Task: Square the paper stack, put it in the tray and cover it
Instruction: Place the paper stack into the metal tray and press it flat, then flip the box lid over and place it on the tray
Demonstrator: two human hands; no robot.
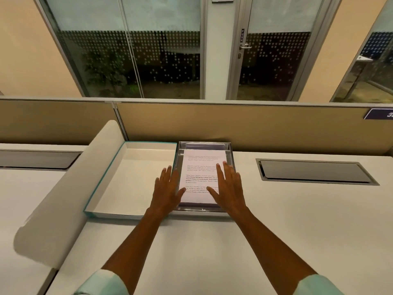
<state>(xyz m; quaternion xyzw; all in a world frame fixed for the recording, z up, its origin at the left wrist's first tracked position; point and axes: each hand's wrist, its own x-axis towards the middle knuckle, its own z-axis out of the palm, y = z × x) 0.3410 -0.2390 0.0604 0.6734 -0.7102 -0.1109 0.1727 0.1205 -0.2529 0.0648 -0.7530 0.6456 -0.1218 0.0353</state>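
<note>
My left hand [168, 188] lies flat with the fingers spread, gripping nothing; its palm and fingers sit over the left wall of the tray [231, 158] and its thumb reaches onto the lower left of the paper [200, 167]. My right hand [228, 186] is flat and spread too, resting on the right side of the sheet with its thumb pointing in toward the left thumb. The paper lies inside the metal tray, printed side up, its edges lined up with the tray walls and a strip of bare metal showing beyond its far end. The tray stands on the desk [276, 220], close to the partition [255, 122]. Just left of it, touching or nearly so, lies the lid [136, 177], open side up, white inside with a teal rim. Further left a curved white divider [70, 188] rises from the desk. To the right, well apart from the tray, a grey cable hatch [314, 171] is set into the desktop. Pale sleeves [102, 284] show at both forearms.
</note>
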